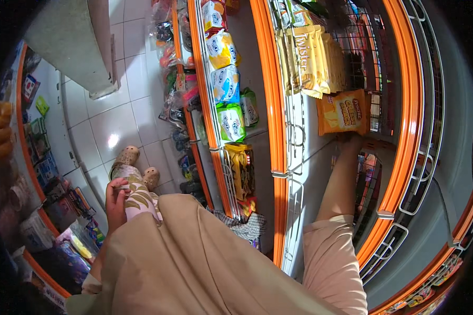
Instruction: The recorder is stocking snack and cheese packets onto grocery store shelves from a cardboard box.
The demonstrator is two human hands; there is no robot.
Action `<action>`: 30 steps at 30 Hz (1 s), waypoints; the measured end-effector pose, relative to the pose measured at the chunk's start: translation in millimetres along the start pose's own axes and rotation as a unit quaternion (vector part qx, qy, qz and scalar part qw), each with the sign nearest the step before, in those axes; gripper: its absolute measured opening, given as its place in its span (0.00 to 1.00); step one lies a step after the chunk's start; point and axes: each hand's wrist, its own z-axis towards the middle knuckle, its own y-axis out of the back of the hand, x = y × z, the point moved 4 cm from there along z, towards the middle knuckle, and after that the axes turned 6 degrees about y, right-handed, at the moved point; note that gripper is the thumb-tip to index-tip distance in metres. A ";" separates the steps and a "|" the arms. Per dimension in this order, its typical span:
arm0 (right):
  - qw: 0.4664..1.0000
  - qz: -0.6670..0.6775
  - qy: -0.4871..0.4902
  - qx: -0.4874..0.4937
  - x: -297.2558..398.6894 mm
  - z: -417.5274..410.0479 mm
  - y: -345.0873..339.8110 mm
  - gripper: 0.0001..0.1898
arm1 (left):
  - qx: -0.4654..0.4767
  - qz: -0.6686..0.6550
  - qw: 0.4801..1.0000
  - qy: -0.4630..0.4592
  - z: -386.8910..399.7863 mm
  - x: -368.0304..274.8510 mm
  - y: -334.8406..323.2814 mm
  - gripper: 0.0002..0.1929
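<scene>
My right hand reaches over a white shelf to an orange bag of cheese snacks; the fingers are shadowed and partly hidden at the bag's near edge, so a grip cannot be made out. Directly beyond the bag, a row of yellow Twister snack packs stands on the same shelf. My left hand hangs low at my side, fingers loosely curled and apart, holding nothing, in front of my patterned trouser leg.
Orange-edged shelves with wire guards rise at the right. A lower shelf carries wrapped tissue packs and brown packets. A grey pillar stands on the tiled floor. Another stocked shelf curves along the left.
</scene>
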 end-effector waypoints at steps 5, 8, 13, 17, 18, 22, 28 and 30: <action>1.000 0.002 0.002 0.004 -6.3 -9.5 -4.7 0.26 | -0.005 0.018 1.000 -0.009 -1.3 -4.4 -2.2 0.14; 1.000 0.001 0.009 0.003 -2.7 -7.4 -13.4 0.26 | 0.005 0.027 0.999 -0.019 0.4 -5.0 -8.2 0.15; 1.000 0.007 0.005 0.015 -3.9 -21.6 -11.5 0.26 | -0.005 0.019 1.000 -0.007 -1.3 0.3 -4.3 0.14; 1.000 0.009 0.008 0.019 -0.5 -28.8 -9.1 0.26 | -0.015 0.020 1.000 0.012 -4.5 -4.3 -6.0 0.14; 1.000 0.009 0.009 0.020 2.3 -19.2 -16.9 0.25 | -0.014 0.020 1.000 0.012 -4.5 -3.9 -6.5 0.14; 1.000 0.011 0.012 0.025 5.9 -28.1 -11.7 0.25 | -0.009 0.021 1.000 0.005 -4.2 -3.6 -8.1 0.15; 0.999 0.018 0.013 0.034 5.9 -27.9 -24.5 0.25 | 0.005 0.077 0.992 -0.097 -9.0 -11.7 -15.1 0.15; 0.999 0.024 0.012 0.037 -1.7 -39.0 -28.3 0.25 | -0.005 0.172 0.959 -0.223 -14.1 -39.8 -33.5 0.13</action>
